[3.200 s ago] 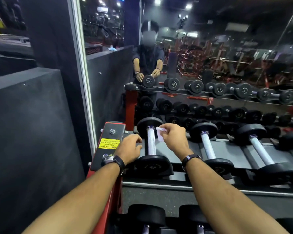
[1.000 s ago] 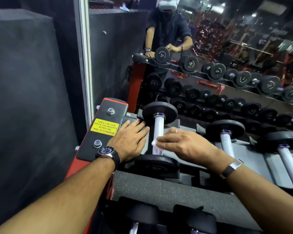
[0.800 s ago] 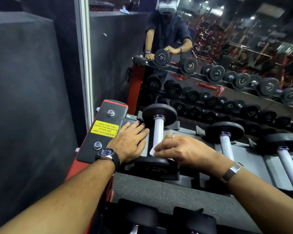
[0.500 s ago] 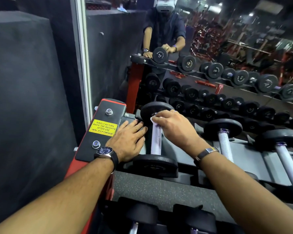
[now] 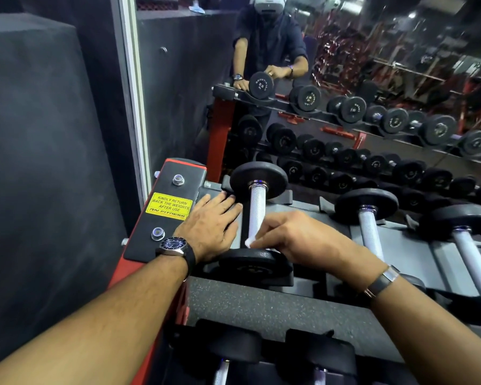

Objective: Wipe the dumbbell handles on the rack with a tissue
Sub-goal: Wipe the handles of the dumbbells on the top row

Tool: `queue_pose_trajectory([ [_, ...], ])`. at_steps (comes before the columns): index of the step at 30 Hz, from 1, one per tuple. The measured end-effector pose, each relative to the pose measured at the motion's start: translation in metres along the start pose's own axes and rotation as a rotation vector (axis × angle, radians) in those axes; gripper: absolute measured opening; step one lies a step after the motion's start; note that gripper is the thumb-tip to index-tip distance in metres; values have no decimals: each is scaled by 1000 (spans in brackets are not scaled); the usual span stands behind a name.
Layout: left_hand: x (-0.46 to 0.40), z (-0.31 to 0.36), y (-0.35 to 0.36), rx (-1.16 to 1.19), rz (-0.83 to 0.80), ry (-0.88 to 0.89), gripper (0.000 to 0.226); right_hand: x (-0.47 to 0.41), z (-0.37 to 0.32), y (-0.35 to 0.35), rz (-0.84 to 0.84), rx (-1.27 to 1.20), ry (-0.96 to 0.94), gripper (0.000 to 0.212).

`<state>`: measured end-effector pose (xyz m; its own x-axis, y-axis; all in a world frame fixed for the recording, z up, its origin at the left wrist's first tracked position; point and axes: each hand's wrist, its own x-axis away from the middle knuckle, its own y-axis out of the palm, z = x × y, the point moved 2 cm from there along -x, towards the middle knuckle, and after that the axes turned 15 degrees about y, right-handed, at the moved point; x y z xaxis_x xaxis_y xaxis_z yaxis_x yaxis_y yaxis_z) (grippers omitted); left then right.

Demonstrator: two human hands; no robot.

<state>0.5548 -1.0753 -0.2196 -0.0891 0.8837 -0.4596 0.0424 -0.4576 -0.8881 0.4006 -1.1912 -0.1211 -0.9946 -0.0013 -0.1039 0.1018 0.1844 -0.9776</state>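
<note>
The leftmost dumbbell on the top shelf has black round heads and a silver knurled handle (image 5: 256, 209). My right hand (image 5: 295, 236) pinches a small white tissue (image 5: 250, 242) against the near end of that handle, just above the near head (image 5: 254, 265). My left hand (image 5: 210, 225) rests flat with straight fingers on the rack beside the handle, fingertips by the far head (image 5: 258, 180). Two more dumbbells with silver handles (image 5: 370, 234) (image 5: 471, 259) lie to the right on the grey shelf (image 5: 411, 245).
A black end plate with a yellow sticker (image 5: 169, 205) and red frame bounds the rack on the left, next to a dark padded wall (image 5: 45, 151). A mirror (image 5: 372, 79) behind reflects the rack and a person. Lower-shelf dumbbells (image 5: 233, 348) sit below.
My right hand has slid the tissue from the far end of the handle down to its near end. My left hand has stayed in place.
</note>
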Motion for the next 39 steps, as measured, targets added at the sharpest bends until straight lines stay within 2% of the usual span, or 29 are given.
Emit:
queue_pose_trajectory([
  [2,0,1,-1,1,3,2,49,3,1,-1,-35,-63,18,37],
  [6,1,2,-3,6,12,1,50,8,5,0,70,-298,70,19],
  [8,1,2,-4,8,17,1,50,9,15,7,238,-473,266,20],
  [11,2,3,-4,11,31,-4,50,2,35,23,507,-816,720,24],
  [12,2,3,-4,13,39,-3,50,-4,36,28,537,-942,806,23],
  [14,2,3,-4,18,54,2,50,-17,34,32,572,-1059,848,26],
  [21,2,1,-1,11,72,14,50,-18,17,26,614,-572,666,26],
  [25,2,1,-1,30,63,1,50,-19,21,35,586,-588,758,24],
  [29,2,0,0,38,59,-5,50,-20,19,35,662,-591,749,19],
  [32,2,0,0,55,61,-9,50,-18,19,39,581,-626,797,18],
  [35,2,0,0,65,55,-20,50,-16,19,36,614,-641,792,19],
  [39,2,0,-1,61,61,-13,50,-11,15,36,547,-661,790,13],
])
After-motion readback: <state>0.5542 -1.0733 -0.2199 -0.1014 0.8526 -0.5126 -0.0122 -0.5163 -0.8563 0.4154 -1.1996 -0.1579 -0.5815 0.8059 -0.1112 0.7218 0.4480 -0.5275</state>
